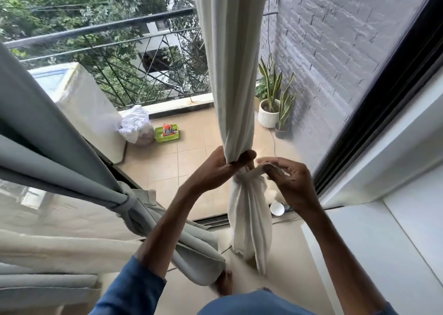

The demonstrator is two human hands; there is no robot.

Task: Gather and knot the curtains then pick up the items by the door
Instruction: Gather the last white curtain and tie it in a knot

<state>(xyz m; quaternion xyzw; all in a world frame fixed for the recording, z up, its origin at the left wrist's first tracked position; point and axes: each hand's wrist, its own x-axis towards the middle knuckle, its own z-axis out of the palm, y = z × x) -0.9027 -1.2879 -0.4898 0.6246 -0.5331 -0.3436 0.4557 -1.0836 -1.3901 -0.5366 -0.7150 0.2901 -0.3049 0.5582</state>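
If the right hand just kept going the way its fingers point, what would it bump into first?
The right hand points left, pinching a strip of fabric. Going straight on, it would most likely meet the white curtain at its knot first, with the left hand just beyond; depth is hard to judge.

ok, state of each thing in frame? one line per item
white curtain: gathered, knot half tied
grey curtain: gathered, tied back
left hand: gripping white curtain above knot
right hand: pinching the knot's loose end
sliding door: open
green basket: upright, holds packet
white cup: tipped on side
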